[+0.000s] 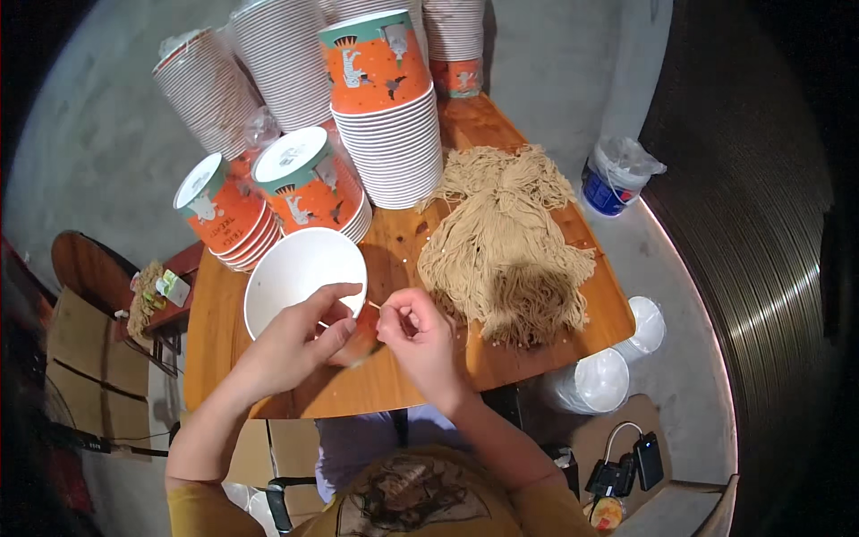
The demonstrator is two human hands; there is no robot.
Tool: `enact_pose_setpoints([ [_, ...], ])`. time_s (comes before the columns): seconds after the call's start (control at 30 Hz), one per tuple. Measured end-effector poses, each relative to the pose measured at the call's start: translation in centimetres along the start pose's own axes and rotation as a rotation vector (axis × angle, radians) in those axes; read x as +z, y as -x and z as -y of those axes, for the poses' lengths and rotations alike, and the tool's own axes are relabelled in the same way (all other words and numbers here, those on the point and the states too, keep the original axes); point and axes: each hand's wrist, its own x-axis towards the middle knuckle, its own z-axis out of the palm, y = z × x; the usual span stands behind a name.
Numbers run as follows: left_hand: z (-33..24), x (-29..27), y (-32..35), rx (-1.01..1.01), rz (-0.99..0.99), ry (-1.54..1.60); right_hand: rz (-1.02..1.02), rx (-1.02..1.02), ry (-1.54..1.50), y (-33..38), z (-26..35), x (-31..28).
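A paper bucket (304, 259) is tilted on the near left of the table, its white inside facing up. My left hand (300, 345) grips its near rim, fingers over the edge and thumb below. Close by on the right, my right hand (418, 336) is closed in a pinch on a short bit of tan cord (373, 305) at the bucket's rim. How far the cord runs through the wall is hidden by my fingers. A large heap of tan cord (497, 233) lies right of my hands, its cut ends toward me.
Stacked orange and white paper buckets (389, 143) stand along the back and left of the wooden table (394, 259). A blue and white pail (613, 174) is on the floor at the right. White tubs (601, 380) sit below the table's right edge, near a dark phone (648, 461).
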Motion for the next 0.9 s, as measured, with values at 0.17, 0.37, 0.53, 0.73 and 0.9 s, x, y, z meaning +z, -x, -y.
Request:
enact_pose_setpoints([
  [0.17, -0.2, -0.1, -0.3, -0.031, 0.005, 0.013, 0.01, -0.02, 0.05, -0.5, 0.8, 0.0],
  [0.37, 0.2, -0.1, -0.5, -0.004, 0.004, 0.007, -0.012, -0.055, 0.047, -0.9, 1.2, 0.3],
  [0.53, 1.2, -0.4, -1.5, -0.022, 0.018, 0.137, -0.003, -0.08, 0.094, -1.2, 1.2, 0.2],
  [0.73, 2.4, -0.5, -2.7, 0.016, 0.029, 0.18, 0.045, -0.079, 0.141, -1.3, 1.7, 0.6],
  [0.9, 2.0, -0.5, -2.4, 0.087, -0.01, -0.074, 0.073, -0.064, 0.086, -1.3, 1.7, 0.7],
])
